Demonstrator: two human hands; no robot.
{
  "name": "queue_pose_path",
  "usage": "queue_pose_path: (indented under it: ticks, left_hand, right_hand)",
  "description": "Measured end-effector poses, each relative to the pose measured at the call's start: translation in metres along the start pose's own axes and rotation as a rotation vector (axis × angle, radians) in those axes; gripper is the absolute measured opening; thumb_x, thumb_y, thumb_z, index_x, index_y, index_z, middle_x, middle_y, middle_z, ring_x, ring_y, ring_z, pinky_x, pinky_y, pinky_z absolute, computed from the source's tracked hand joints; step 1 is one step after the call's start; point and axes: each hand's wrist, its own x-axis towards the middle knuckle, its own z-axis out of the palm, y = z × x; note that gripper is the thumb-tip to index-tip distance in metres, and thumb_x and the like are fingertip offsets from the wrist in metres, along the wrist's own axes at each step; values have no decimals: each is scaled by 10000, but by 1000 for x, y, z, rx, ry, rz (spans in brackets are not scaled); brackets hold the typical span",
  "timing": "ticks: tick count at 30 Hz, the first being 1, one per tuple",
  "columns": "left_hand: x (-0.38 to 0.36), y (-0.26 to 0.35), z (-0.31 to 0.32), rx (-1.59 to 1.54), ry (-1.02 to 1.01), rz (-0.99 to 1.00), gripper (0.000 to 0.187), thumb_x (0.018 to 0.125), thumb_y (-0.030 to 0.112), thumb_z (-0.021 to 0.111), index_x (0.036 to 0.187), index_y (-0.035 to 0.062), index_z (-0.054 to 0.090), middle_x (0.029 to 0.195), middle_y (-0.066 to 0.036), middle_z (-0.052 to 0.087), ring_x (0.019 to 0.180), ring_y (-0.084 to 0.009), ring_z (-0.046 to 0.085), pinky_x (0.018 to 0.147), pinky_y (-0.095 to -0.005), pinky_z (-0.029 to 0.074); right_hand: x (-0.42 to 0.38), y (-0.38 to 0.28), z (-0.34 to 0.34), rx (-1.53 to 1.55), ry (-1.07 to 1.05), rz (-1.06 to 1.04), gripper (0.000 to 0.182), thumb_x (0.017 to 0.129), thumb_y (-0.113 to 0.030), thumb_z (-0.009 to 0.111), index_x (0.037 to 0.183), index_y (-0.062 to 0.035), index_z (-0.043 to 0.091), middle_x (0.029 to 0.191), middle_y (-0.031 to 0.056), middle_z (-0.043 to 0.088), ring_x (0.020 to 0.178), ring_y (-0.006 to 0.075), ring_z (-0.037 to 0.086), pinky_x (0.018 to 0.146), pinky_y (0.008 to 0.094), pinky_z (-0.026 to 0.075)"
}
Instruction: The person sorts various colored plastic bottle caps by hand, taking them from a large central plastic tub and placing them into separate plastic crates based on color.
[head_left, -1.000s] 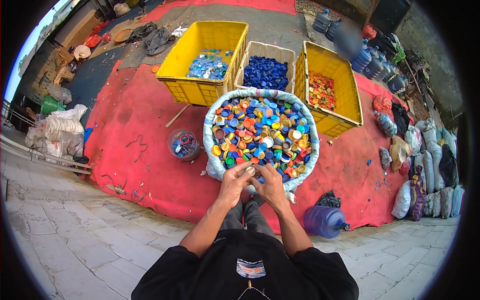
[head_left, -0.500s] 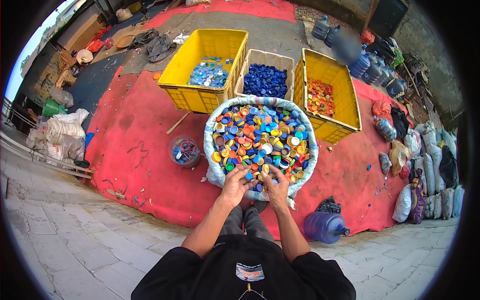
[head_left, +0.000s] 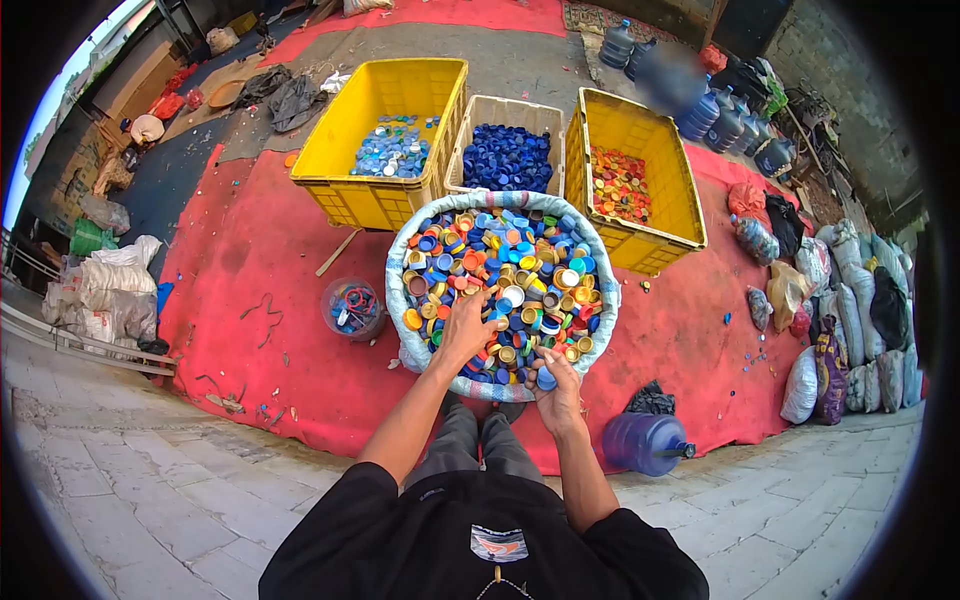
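Note:
In front of me stands a round tub with a cloth-covered rim [head_left: 396,285], heaped with mixed-colour bottle caps [head_left: 512,296]. My left hand [head_left: 468,328] reaches into the heap, its fingers stretched out and apart from the thumb, touching caps near the middle. At the near right rim, my right hand [head_left: 558,388] is closed around a blue bottle cap [head_left: 545,379]. Some of its fingertips are hidden by the cap and palm.
Beyond the tub are a yellow crate [head_left: 335,190] of light-blue caps, a whitish crate [head_left: 514,108] of dark-blue caps and another yellow crate [head_left: 640,245] of red and orange caps. A small bucket [head_left: 353,308] stands left; a large water bottle [head_left: 645,443] lies right.
My left hand has moved up and forward into the caps, away from the right hand. My right hand has drawn back toward the near rim, with the blue cap now showing in it.

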Motion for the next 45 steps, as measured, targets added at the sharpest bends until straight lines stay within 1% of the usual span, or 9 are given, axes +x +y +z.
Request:
queue_pose_path:
  ticks: [5, 11, 14, 17, 24, 27, 31, 36, 45]
  left_hand:
    - [5, 0, -5, -114, -199, -160, 595, 718, 142, 806, 1235, -16, 558, 1090, -206, 675, 995, -299, 666, 840, -384, 521]
    - [7, -16, 2, -159, -147, -80, 516, 757, 184, 791, 1176, -44, 594, 1061, -198, 684, 960, -269, 672, 808, -373, 522]
    - [1, -7, -7, -282, -115, -165, 482, 792, 232, 775, 1146, -51, 611, 1016, -170, 690, 921, -244, 669, 789, -359, 520]
    - [-5, -4, -9, -769, -134, -460, 375, 852, 245, 721, 1116, -6, 631, 952, -100, 672, 799, -148, 632, 683, -281, 517]
    - [-26, -9, -14, -1575, -33, -563, 241, 944, 122, 507, 1121, -23, 584, 1008, -117, 657, 837, -163, 636, 697, -309, 541]
    - [-33, -14, -18, -1711, -54, -605, 289, 930, 169, 517, 1159, -6, 544, 1053, -144, 653, 879, -222, 645, 795, -348, 543]
    - [-47, -2, -34, -1755, 73, -521, 388, 834, 33, 472, 1220, 1, 498, 1176, -163, 592, 1064, -276, 595, 933, -392, 507]
    - [-58, -10, -51, -1810, 160, -454, 590, 692, -169, 425, 1261, -14, 458, 1216, -163, 562, 1141, -279, 559, 1061, -423, 434]
    - [-39, -28, -88, -1706, 298, -506, 605, 673, -191, 360, 1265, -84, 412, 1203, -196, 531, 1170, -322, 531, 1096, -452, 405]
  right_hand:
    - [-2, 5, -5, 2, -19, 23, 310, 893, -182, 608, 1160, -32, 558, 861, 24, 615, 739, 139, 587, 677, 290, 500]
    - [1, 7, -2, 13, -39, 38, 311, 888, -162, 599, 1165, -35, 539, 881, 45, 616, 774, 158, 594, 699, 302, 502]
    - [4, 9, 2, 28, -46, 33, 338, 890, -158, 609, 1185, -21, 516, 912, 61, 616, 797, 165, 601, 708, 313, 496]
    - [6, 9, 5, 71, -44, 42, 398, 849, -89, 603, 1215, 3, 475, 1040, 123, 595, 891, 196, 603, 762, 327, 504]
    - [13, 9, 23, 71, -16, 21, 608, 667, 166, 435, 1265, 69, 385, 1312, 244, 465, 1175, 336, 552, 1017, 438, 483]
    - [15, 7, 38, 33, -29, 31, 650, 663, 222, 346, 1301, 94, 354, 1355, 265, 436, 1221, 358, 521, 1043, 446, 471]
    - [25, 10, 55, -21, -107, 36, 665, 666, 227, 339, 1321, 114, 343, 1336, 262, 454, 1216, 371, 525, 1066, 461, 444]
    - [34, 14, 76, -5, -202, 84, 616, 698, 209, 328, 1306, 120, 370, 1311, 254, 482, 1234, 381, 511, 1077, 462, 434]
    - [55, 34, 101, -64, -192, 190, 548, 749, 197, 312, 1284, 118, 402, 1253, 238, 513, 1164, 349, 555, 1046, 446, 469]
